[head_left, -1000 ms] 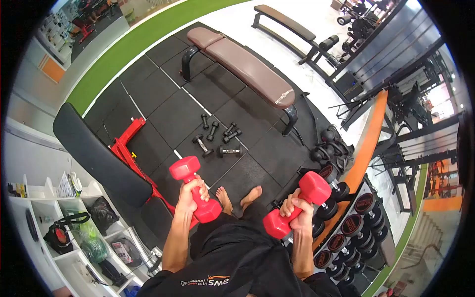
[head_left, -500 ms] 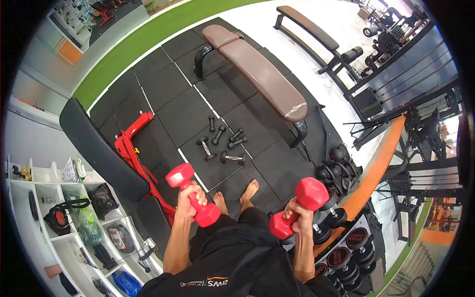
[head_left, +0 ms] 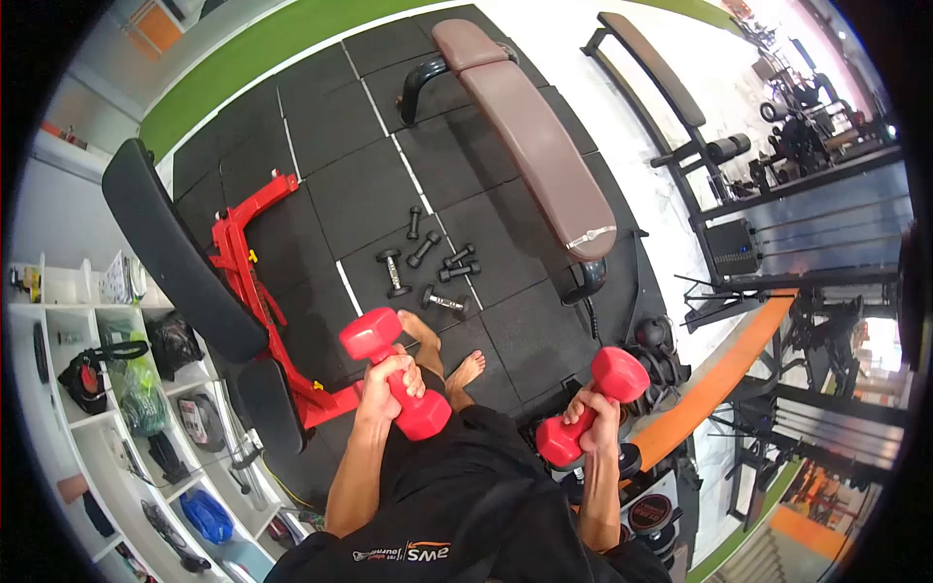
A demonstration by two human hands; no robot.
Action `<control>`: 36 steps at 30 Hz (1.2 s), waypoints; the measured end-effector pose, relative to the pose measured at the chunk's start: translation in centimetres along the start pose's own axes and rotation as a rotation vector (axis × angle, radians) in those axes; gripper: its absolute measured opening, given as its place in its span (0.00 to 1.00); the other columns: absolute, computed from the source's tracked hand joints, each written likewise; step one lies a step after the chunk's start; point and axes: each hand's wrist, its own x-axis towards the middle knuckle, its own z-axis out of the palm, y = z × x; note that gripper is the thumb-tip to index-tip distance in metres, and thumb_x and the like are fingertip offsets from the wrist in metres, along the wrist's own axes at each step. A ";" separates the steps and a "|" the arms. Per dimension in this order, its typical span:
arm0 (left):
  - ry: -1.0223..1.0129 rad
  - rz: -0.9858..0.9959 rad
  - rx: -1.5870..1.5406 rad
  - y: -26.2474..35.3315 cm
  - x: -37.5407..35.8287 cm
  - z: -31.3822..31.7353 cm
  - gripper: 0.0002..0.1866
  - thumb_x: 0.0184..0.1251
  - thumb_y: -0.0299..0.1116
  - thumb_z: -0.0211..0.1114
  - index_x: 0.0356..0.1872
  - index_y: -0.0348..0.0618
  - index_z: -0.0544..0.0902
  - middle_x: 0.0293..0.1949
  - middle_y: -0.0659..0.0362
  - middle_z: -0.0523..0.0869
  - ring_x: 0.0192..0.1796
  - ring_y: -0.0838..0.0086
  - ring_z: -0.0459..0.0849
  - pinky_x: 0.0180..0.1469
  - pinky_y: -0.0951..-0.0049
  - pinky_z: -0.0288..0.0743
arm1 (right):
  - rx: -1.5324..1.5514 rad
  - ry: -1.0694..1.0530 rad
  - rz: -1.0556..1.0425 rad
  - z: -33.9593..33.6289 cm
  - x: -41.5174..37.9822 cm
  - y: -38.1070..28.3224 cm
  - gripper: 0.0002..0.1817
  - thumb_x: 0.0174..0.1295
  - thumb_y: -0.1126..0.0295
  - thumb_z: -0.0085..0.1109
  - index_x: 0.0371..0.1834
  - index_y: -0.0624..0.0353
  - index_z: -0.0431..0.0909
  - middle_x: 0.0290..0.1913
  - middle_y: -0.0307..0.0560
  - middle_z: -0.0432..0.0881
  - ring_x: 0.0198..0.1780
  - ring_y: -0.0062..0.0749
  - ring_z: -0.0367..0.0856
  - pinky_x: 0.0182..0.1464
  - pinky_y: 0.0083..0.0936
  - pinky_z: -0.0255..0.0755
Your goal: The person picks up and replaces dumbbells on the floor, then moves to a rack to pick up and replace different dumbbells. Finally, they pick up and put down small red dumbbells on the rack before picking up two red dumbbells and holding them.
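Note:
My left hand [head_left: 392,388] is wrapped round the handle of a red dumbbell [head_left: 422,415], whose two heads stick out above and below the fist. In my right hand [head_left: 593,420] is a second red dumbbell [head_left: 619,375], gripped by its handle and tilted up to the right. Both are held in front of my body, apart from each other. Beyond them, several small black dumbbells [head_left: 423,250] lie on the black floor mat [head_left: 355,194]. My bare feet [head_left: 466,370] show between the two hands.
A brown padded bench [head_left: 539,146] stands ahead. To the left are a black and red bench [head_left: 180,248] and white shelves [head_left: 87,321] with bags. An orange-topped rack [head_left: 714,384], kettlebells [head_left: 653,335] and weight machines [head_left: 787,228] stand on the right.
The view has turned, and the benches and shelves have shifted in it. One foot has moved forward. Both hands still hold the red dumbbells at about the same height.

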 end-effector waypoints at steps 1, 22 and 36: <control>0.003 0.007 -0.016 0.4 0.5 -0.2 0.02 0.63 0.29 0.59 0.33 0.48 0.74 0.17 0.60 0.72 0.16 0.70 0.71 0.22 0.64 0.71 | -0.008 0.003 0.019 1.0 0.7 -0.2 0.06 0.55 0.77 0.55 0.33 0.58 0.68 0.18 0.44 0.70 0.17 0.31 0.70 0.24 0.30 0.71; 0.211 0.140 -0.064 15.0 9.3 -1.2 0.05 0.62 0.29 0.61 0.32 0.46 0.73 0.16 0.60 0.71 0.16 0.72 0.71 0.23 0.66 0.71 | -0.215 -0.207 0.091 20.1 15.6 -2.8 0.07 0.54 0.78 0.58 0.34 0.62 0.71 0.20 0.45 0.71 0.18 0.32 0.71 0.25 0.31 0.71; 0.283 0.236 0.002 14.5 18.9 10.6 0.06 0.60 0.27 0.63 0.32 0.44 0.72 0.16 0.58 0.71 0.15 0.70 0.72 0.21 0.65 0.70 | -0.132 -0.314 0.184 20.4 29.1 -10.3 0.06 0.55 0.78 0.58 0.33 0.62 0.71 0.19 0.45 0.71 0.17 0.32 0.71 0.24 0.31 0.72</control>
